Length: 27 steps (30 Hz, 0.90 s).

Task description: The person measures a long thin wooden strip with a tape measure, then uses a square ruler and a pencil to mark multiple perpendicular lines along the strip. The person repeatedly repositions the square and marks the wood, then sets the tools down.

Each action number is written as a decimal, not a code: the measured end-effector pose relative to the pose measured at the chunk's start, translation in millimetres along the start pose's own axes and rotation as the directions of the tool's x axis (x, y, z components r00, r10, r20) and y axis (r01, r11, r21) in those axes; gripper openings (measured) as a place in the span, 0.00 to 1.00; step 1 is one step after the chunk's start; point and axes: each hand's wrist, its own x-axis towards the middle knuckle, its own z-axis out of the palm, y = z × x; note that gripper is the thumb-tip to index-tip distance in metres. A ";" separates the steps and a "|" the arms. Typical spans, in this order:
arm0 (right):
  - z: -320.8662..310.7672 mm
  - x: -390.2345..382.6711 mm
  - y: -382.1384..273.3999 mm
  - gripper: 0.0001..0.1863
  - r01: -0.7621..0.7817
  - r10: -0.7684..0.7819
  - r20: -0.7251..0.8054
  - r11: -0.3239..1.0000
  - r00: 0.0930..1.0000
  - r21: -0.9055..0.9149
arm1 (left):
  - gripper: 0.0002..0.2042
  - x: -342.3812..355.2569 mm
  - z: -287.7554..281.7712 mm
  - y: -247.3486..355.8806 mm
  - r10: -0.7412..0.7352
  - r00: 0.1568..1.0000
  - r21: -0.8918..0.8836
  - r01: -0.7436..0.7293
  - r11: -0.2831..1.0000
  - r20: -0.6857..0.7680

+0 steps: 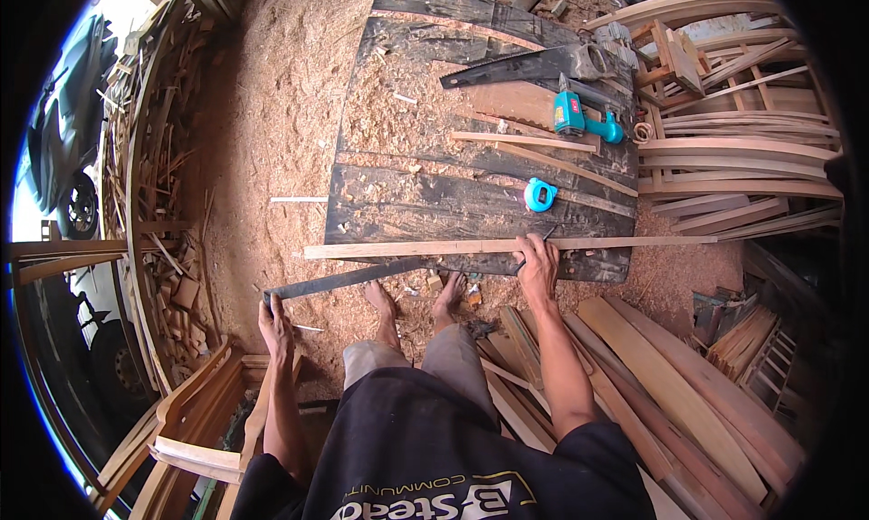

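My left hand is closed on one end of a long dark flat metal bar, which looks like a ruler or the blade of a square. The bar slants up to the right, its far end close to the near edge of the dark workbench. Along that edge lies a long pale wooden strip, with its left end jutting past the bench. Against the strip rests my right hand, its fingers closed around a thin dark pencil-like stick.
On the bench lie a blue tape measure, a teal power tool, a handsaw, loose strips and shavings. Curved wooden parts are stacked at right. Boards lean at lower right; offcuts pile up at left. Sawdust covers the floor.
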 end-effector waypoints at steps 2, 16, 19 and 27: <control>-0.3 -3.8 -11.6 0.18 -0.066 0.065 -0.076 0.998 0.995 0.000 | 0.16 -1.8 5.8 9.5 0.034 0.997 -0.005 -0.034 0.999 0.074; 9.6 -28.2 -167.4 0.17 0.035 -0.071 0.064 0.889 0.995 0.456 | 0.19 2.6 13.6 46.2 0.015 0.973 0.038 -0.025 0.999 0.229; -4.0 -16.5 -187.5 0.17 0.005 -0.050 0.079 0.876 0.996 0.483 | 0.17 -19.5 9.2 77.9 -0.023 0.948 -0.150 0.075 0.986 0.319; -117.2 -11.2 -240.3 0.31 -0.153 -0.197 0.288 0.509 0.937 0.847 | 0.24 -138.9 5.5 180.6 0.121 0.774 -0.302 0.094 0.949 0.621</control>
